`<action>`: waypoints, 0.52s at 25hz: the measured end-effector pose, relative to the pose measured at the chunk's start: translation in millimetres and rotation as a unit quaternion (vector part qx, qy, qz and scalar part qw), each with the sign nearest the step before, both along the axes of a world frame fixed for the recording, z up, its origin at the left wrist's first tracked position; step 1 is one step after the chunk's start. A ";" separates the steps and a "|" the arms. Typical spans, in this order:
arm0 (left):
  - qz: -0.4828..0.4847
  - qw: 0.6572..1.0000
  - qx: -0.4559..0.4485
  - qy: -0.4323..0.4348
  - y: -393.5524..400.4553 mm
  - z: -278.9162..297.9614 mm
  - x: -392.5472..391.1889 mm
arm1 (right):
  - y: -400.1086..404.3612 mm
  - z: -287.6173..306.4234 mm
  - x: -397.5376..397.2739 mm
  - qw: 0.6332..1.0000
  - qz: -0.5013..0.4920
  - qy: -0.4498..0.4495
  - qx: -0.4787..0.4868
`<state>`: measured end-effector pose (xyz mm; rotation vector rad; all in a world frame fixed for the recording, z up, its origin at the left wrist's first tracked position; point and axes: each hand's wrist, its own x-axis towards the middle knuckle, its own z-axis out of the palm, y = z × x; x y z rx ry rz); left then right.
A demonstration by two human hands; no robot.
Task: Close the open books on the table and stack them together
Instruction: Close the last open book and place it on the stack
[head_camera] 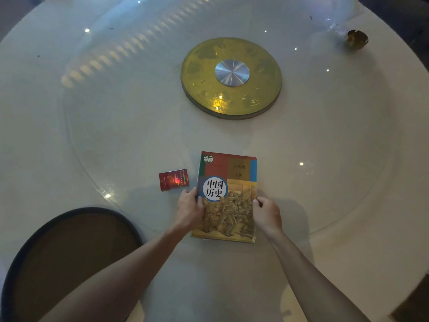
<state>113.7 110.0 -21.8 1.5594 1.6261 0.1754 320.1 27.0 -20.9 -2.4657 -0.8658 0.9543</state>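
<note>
A closed textbook (228, 182) with a red, blue and tan cover and a white circle of Chinese characters lies on the white round table (325, 205) in front of me. Edges of at least one more book show beneath it at the bottom. My left hand (189, 209) grips the book's left edge, fingers curled onto the cover. My right hand (268, 213) holds the right edge the same way.
A small red box (173, 180) lies just left of the book. A gold disc with a silver hub (232, 77) sits at the centre of a glass turntable. A small gold object (356, 39) is far right. A dark round chair seat (69, 256) is near left.
</note>
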 end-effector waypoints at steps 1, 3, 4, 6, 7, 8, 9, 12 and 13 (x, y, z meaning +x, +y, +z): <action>0.002 1.000 -0.003 -0.003 -1.2 0.7 1.7 | -0.4 -0.4 -0.5 1.000 0.004 -0.006 -0.005; 0.006 1.000 -0.004 -0.003 -2.6 1.4 4.7 | -0.9 -2.1 -2.7 1.000 0.000 -0.010 -0.010; 0.011 1.000 -0.006 -0.004 -2.3 1.8 6.0 | -1.3 -3.6 -3.9 1.000 -0.005 -0.005 -0.009; 0.048 0.998 -0.021 -0.025 -2.6 1.9 6.9 | -2.8 -6.1 -4.7 1.000 -0.026 0.014 0.001; 0.079 0.996 -0.033 -0.041 -4.2 2.0 5.8 | -4.5 -6.6 -3.3 0.998 -0.043 0.034 0.011; 0.111 0.991 -0.045 -0.052 -6.8 1.8 3.3 | -6.6 -5.7 -0.8 0.996 -0.065 0.055 0.021; 0.139 0.987 -0.055 -0.058 -10.1 1.5 -0.4 | -8.9 -4.4 1.5 0.993 -0.085 0.070 0.031; 0.167 0.980 -0.082 -0.077 -25.9 -1.9 -12.3 | -19.5 -3.5 -0.5 0.992 -0.094 0.065 0.046; 0.165 0.979 -0.085 -0.082 -30.5 -1.7 -13.8 | -21.9 -5.2 -3.6 0.994 -0.081 0.051 0.048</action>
